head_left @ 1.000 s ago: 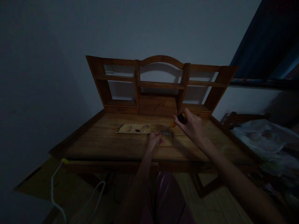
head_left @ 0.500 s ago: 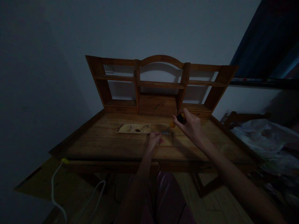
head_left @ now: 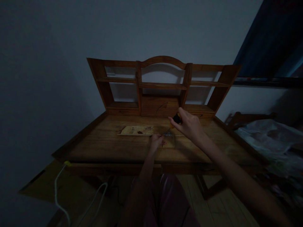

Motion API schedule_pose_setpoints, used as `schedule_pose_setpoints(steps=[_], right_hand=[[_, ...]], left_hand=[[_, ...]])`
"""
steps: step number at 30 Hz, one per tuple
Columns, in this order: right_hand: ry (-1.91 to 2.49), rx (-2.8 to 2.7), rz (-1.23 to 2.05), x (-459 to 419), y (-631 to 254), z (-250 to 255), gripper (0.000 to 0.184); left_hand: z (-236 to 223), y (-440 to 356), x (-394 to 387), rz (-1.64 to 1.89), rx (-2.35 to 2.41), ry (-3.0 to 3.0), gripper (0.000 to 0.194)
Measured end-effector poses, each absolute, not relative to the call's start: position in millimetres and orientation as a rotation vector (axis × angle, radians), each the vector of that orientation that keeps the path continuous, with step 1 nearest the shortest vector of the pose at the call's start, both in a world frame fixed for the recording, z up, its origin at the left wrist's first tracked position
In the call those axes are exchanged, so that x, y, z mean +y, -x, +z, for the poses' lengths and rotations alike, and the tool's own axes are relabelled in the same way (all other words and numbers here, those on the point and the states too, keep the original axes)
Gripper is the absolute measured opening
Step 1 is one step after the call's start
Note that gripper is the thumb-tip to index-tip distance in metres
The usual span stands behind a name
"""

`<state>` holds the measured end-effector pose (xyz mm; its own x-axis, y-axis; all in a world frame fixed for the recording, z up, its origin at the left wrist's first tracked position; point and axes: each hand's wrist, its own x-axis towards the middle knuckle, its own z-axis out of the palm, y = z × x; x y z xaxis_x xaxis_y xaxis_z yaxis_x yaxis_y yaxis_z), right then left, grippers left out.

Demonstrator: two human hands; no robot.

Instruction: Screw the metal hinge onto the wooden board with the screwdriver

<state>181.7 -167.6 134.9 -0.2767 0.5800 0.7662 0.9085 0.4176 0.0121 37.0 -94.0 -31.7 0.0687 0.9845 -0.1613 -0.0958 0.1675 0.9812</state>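
In the dim head view, my right hand (head_left: 191, 126) is closed around the yellow-and-black handle of a screwdriver (head_left: 176, 118). Its shaft slants down and left toward a small metal hinge-like plate (head_left: 168, 134); whether the tip touches the plate is too dark to tell. Just left of that plate, my left hand (head_left: 156, 141) has its fingers closed at the right end of a pale, narrow wooden board (head_left: 134, 130). The board lies along the desktop and has a dark brown mark on it. My left fingers partly hide where board and plate meet.
The wooden desk (head_left: 94, 145) carries a shelf hutch (head_left: 163, 85) at its back, against the wall. A white cable (head_left: 56, 192) hangs at the left from a yellow piece (head_left: 68, 163) by the desk edge. Clear plastic sheeting (head_left: 270, 135) covers things on the right.
My right hand and the screwdriver have shifted a little left, with the handle now closer above the metal plate. My left hand stays in place by the board.
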Motion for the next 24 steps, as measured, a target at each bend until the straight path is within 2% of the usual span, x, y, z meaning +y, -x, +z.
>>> schedule_pose_setpoints(steps=[7, 16, 20, 24], right_hand=[[1.133, -2.223, -0.377, -162.2, -170.2, 159.6, 0.026], [1.148, -2.307, -0.331, -162.7, -162.1, 167.6, 0.035], [1.149, -2.3, -0.308, -159.4, -164.9, 169.6, 0.029], [1.182, -2.268, -0.344, -157.3, -167.4, 167.3, 0.032]], left_hand=[[-33.9, -39.1, -90.1, 1.055, 1.201, -1.058, 0.014], [-22.4, -38.5, -97.4, 1.056, 1.217, -1.025, 0.017], [-19.7, -38.8, -100.5, 1.067, 1.201, -1.018, 0.016], [-17.5, -38.7, -102.6, 1.08, 1.168, -1.025, 0.018]])
